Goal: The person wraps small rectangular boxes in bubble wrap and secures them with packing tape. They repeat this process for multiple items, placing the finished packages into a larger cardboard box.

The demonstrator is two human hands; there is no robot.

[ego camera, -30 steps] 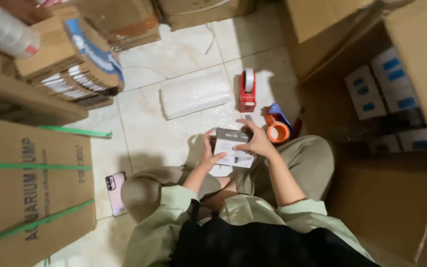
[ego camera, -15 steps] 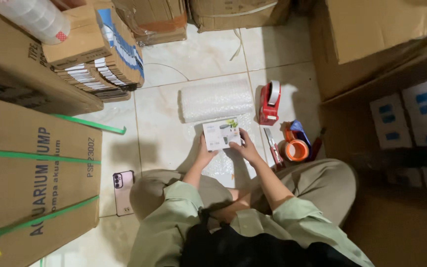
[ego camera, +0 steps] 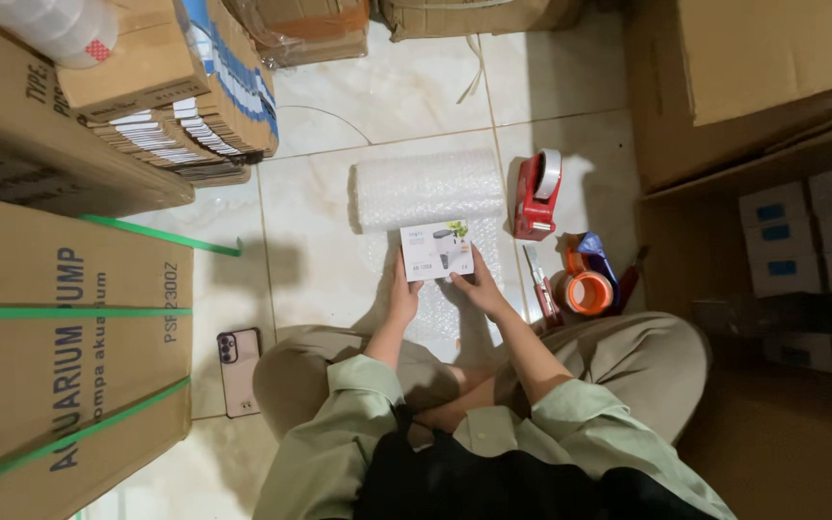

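Note:
A small white product box [ego camera: 437, 249] lies on an unrolled sheet of bubble wrap [ego camera: 435, 308] on the tiled floor, just below the roll of bubble wrap [ego camera: 429, 187]. My left hand [ego camera: 403, 297] holds the box's lower left edge. My right hand [ego camera: 479, 289] grips its lower right corner. I sit cross-legged, knees on either side of the sheet.
A red tape dispenser [ego camera: 535, 195] stands right of the roll. An orange tape roll [ego camera: 588, 291] and a cutter [ego camera: 539, 281] lie beside my right knee. A phone [ego camera: 240, 370] lies face down at left. Large cardboard cartons [ego camera: 60, 347] and an open carton of small boxes [ego camera: 801, 250] hem me in.
Both hands have carried the white box forward from my lap and set it on the bubble wrap below the roll. The view has shifted, bringing roll and dispenser toward the centre.

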